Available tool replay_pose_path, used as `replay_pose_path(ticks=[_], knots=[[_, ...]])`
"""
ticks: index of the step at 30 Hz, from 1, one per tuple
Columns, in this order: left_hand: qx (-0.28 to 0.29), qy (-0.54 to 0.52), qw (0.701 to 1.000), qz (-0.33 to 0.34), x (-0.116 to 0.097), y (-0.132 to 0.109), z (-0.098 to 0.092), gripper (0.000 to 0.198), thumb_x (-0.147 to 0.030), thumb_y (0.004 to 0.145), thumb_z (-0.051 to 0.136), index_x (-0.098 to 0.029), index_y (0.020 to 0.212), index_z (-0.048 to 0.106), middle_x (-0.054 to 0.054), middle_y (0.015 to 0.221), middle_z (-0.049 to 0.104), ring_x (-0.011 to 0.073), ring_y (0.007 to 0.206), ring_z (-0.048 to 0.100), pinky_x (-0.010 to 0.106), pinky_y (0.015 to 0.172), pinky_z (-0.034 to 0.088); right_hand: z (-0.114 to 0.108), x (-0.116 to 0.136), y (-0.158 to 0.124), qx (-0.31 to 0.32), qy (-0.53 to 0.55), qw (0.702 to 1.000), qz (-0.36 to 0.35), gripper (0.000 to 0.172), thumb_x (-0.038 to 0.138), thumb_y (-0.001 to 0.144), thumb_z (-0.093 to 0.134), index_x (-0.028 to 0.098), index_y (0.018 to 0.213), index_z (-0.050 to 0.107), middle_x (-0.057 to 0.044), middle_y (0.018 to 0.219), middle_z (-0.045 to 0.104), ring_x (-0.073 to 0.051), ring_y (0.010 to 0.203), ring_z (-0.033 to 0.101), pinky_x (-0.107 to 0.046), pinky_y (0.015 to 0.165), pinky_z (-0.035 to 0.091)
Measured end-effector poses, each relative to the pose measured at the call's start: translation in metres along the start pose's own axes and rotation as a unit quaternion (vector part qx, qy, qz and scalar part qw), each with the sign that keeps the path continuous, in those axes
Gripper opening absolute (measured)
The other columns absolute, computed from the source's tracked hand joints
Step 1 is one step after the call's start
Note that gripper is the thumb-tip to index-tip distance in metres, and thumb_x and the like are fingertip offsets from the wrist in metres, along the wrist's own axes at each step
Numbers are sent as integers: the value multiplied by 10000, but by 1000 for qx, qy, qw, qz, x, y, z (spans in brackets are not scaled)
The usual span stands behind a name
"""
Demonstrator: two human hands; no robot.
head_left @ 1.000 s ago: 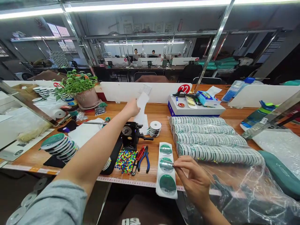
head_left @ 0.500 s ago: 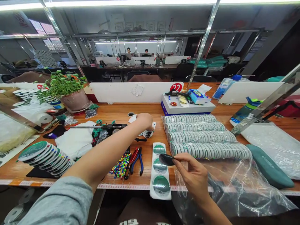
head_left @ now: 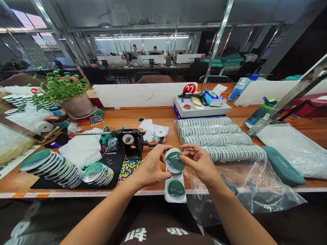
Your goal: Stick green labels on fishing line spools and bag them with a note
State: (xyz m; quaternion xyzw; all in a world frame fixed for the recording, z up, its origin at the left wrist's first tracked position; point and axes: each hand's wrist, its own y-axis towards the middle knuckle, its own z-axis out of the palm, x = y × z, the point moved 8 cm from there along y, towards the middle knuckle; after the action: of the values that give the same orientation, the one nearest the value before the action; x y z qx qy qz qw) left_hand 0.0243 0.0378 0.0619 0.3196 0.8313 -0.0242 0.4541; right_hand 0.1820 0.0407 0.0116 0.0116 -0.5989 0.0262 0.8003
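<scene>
Both my hands meet over a white backing strip of round green labels (head_left: 175, 177) at the table's front edge. My left hand (head_left: 150, 166) grips the strip's left side. My right hand (head_left: 198, 163) pinches the edge of the top label (head_left: 175, 162), whose printing is partly legible. A second label (head_left: 176, 190) lies lower on the strip, uncovered by my fingers. Just beyond my left hand stands a black hand-crank winding counter (head_left: 129, 140), with a small stack of white spools (head_left: 160, 135) to its right.
Rows of spools in clear plastic (head_left: 217, 134) lie right of my hands. Left of them are coloured beads (head_left: 129, 169) and stacked green-labelled spools on a black mat (head_left: 92, 173). A white divider (head_left: 138, 95) runs along the table's far side.
My left hand has come back from the small spools to the label strip. My right hand has moved up the strip to the top label. The view has tilted, and the table sits lower.
</scene>
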Motion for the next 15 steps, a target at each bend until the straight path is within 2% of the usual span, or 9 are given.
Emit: replay_pose_path(ticks=[4, 8, 11, 15], knots=[[-27, -156, 986, -56, 19, -19, 11, 695, -54, 691, 721, -198, 1345, 537, 76, 1280, 645, 189, 1053, 663, 306, 924, 550, 12, 3, -9, -7, -64, 997, -46, 476, 418, 696, 884, 174, 1029, 649, -48, 835, 691, -148, 757, 665, -253, 694, 575], [-19, -304, 947, -101, 34, -26, 24, 682, -122, 751, 778, -199, 1376, 515, 100, 1271, 661, 177, 1011, 696, 270, 881, 574, 16, 12, -15, -25, -118, 988, -92, 420, 389, 729, 849, 177, 1039, 660, -53, 838, 678, -161, 756, 669, -268, 691, 590], [-7, -367, 925, -101, 38, -27, 29, 681, -185, 761, 834, -203, 1364, 518, 110, 1269, 662, 168, 1018, 703, 238, 869, 575, 17, 20, -19, -30, -150, 981, -118, 374, 370, 766, 816, 168, 1039, 661, -54, 840, 666, -146, 732, 657, -243, 658, 581], [7, -402, 911, -95, 38, -29, 30, 684, -189, 767, 852, -209, 1361, 512, 102, 1224, 682, 153, 1031, 703, 226, 896, 571, 19, 25, -21, -18, -183, 974, -133, 318, 371, 813, 769, 156, 1021, 663, -54, 832, 643, -136, 725, 647, -226, 641, 573]])
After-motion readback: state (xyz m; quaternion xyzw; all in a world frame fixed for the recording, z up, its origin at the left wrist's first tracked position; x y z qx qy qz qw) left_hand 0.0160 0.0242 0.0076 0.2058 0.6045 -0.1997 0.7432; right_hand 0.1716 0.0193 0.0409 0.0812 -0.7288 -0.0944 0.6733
